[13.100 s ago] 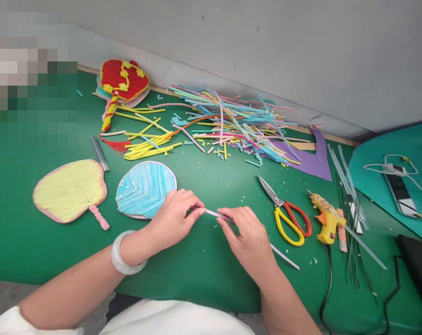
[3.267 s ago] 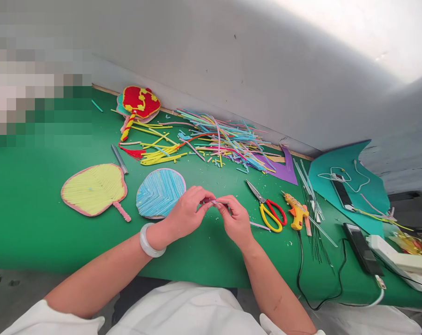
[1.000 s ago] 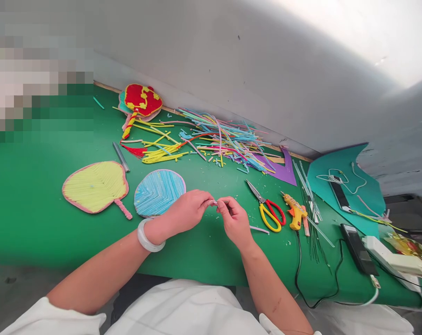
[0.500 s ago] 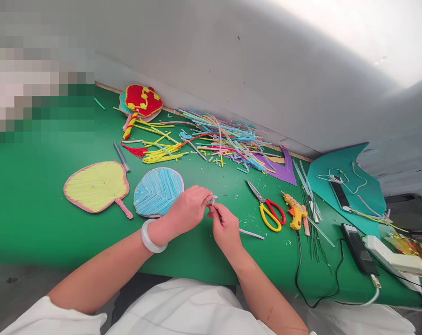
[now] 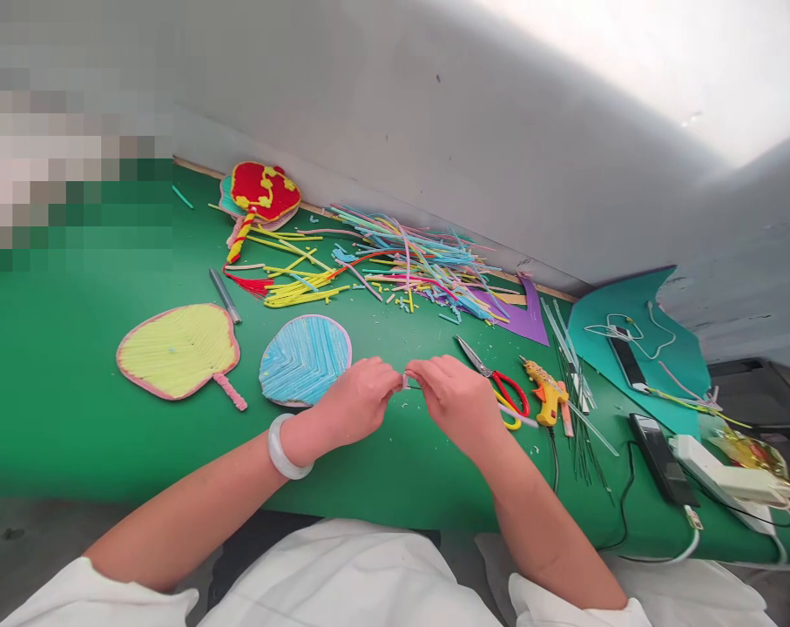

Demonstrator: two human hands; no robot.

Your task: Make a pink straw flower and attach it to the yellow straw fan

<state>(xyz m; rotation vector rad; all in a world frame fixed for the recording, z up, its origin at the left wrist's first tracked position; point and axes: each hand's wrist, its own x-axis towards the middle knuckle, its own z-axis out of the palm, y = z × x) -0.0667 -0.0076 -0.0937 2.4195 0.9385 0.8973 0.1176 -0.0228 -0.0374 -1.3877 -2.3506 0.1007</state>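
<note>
My left hand (image 5: 359, 402) and my right hand (image 5: 455, 401) meet over the green table (image 5: 74, 418), fingertips pinched together on a thin pale pink strip (image 5: 406, 381). The strip's far end (image 5: 523, 421) sticks out past my right hand toward the scissors. A white bangle (image 5: 281, 447) sits on my left wrist. Just left of my left hand lies a round blue fan piece (image 5: 304, 360) with a chevron pattern.
A yellow fan with a pink handle (image 5: 178, 351) lies at left, a red and yellow fan (image 5: 262, 190) at the back. A heap of coloured strips (image 5: 408, 261) runs along the wall. Scissors (image 5: 499, 383), a yellow glue gun (image 5: 544, 392), glue sticks (image 5: 581, 383), a phone (image 5: 625, 359) and a power strip (image 5: 727, 475) lie at right.
My right hand has moved up and to the right, level with my left hand. Both keep pinching the pink strip, which has been worked between the fingers through the earlier frames.
</note>
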